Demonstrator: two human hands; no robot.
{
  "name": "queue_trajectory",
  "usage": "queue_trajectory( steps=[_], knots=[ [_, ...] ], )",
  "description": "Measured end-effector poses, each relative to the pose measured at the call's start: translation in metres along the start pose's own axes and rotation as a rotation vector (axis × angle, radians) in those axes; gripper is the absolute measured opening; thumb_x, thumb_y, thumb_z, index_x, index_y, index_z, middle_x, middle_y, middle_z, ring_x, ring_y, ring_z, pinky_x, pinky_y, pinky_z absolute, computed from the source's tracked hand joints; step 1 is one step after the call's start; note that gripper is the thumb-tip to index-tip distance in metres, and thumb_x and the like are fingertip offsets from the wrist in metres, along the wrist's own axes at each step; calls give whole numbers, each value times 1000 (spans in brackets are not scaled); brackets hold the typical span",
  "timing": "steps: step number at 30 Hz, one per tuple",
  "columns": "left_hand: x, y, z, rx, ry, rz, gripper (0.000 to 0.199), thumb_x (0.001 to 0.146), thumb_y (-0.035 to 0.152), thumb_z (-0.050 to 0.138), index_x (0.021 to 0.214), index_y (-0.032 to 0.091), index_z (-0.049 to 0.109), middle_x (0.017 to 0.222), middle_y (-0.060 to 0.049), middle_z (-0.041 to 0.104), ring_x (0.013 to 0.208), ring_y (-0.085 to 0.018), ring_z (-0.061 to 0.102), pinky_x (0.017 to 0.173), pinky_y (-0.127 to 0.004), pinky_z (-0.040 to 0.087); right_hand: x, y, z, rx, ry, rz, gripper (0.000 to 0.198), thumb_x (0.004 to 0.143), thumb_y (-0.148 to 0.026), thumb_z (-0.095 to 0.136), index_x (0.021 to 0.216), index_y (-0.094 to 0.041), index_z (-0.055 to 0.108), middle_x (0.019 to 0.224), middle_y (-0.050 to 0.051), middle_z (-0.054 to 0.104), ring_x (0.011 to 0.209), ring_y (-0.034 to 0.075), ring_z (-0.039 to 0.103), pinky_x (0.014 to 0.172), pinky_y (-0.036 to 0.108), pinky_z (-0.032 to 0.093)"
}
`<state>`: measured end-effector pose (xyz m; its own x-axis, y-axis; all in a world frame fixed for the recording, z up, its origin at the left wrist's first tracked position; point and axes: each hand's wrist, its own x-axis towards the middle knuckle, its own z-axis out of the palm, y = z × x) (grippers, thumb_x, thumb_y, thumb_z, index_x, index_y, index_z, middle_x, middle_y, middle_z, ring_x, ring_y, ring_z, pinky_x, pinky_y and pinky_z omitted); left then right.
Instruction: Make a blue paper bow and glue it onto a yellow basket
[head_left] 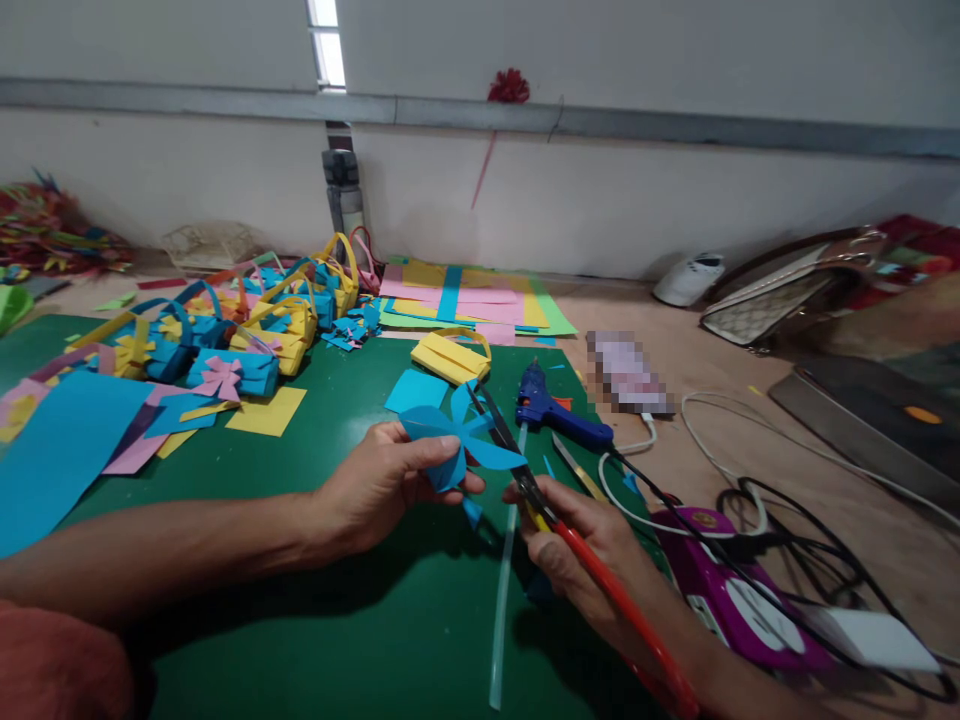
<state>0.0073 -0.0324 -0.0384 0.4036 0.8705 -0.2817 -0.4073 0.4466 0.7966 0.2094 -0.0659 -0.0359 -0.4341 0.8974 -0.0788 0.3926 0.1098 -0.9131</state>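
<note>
My left hand (390,475) pinches a blue paper flower (431,425), thumb on top and fingers beneath. Its petals spread out above the green mat (360,620). My right hand (592,540) is closed round red-handled scissors (592,570), whose dark blades reach up to the flower's right-hand petals. Just under the blades hangs a small blue paper scrap (472,512). Behind the flower lie a blue paper square (424,391) and a small yellow paper bag (450,357). A blue glue gun (559,410) rests beyond my right hand, a clear glue stick (501,620) stretching toward me.
Several finished paper bags (232,372) crowd the left, near a large blue sheet (82,440). Stacked coloured paper (465,300) lies at the back. To the right are a cutter knife (577,467), a phone (630,372), tangled cables (795,560) and a purple power strip (720,575).
</note>
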Motion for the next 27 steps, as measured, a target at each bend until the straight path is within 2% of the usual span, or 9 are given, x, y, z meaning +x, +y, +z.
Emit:
queue_trajectory(
  steps=[27],
  knots=[
    [0,-1,-1,16,0,-4,21,69,27,73,78,9,68,71,-5,67,66,-17,67,58,-24,51,1,-5,0,-78,28,-15,32,86,-47,46,96,-18,58,57,-6,36,46,9,30,44,22,31]
  ],
)
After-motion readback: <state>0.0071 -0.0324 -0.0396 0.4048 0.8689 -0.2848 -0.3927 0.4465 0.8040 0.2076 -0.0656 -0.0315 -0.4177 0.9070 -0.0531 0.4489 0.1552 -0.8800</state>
